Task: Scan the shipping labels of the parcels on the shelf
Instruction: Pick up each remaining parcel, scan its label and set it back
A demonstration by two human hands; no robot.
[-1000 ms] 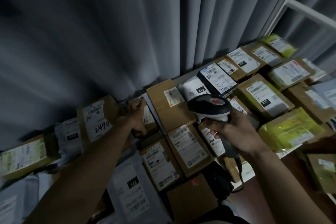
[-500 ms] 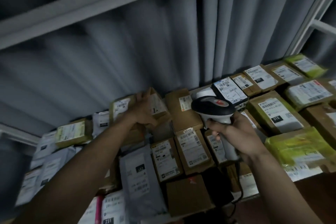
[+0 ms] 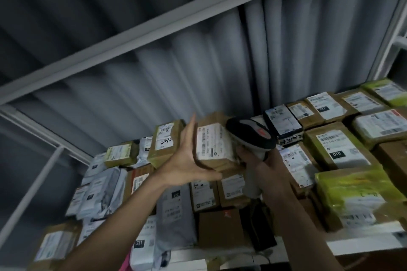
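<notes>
My left hand (image 3: pixel 187 160) holds a brown parcel (image 3: pixel 217 145) up, fingers around it. My right hand (image 3: pixel 262 160) grips the scanner (image 3: pixel 251 136) beside its label (image 3: pixel 212 141).

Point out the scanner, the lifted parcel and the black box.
scanner (image 3: pixel 253 133): head view, top of its dark head.
lifted parcel (image 3: pixel 211 143): head view, its white label.
black box (image 3: pixel 282 122): head view, its label.
</notes>
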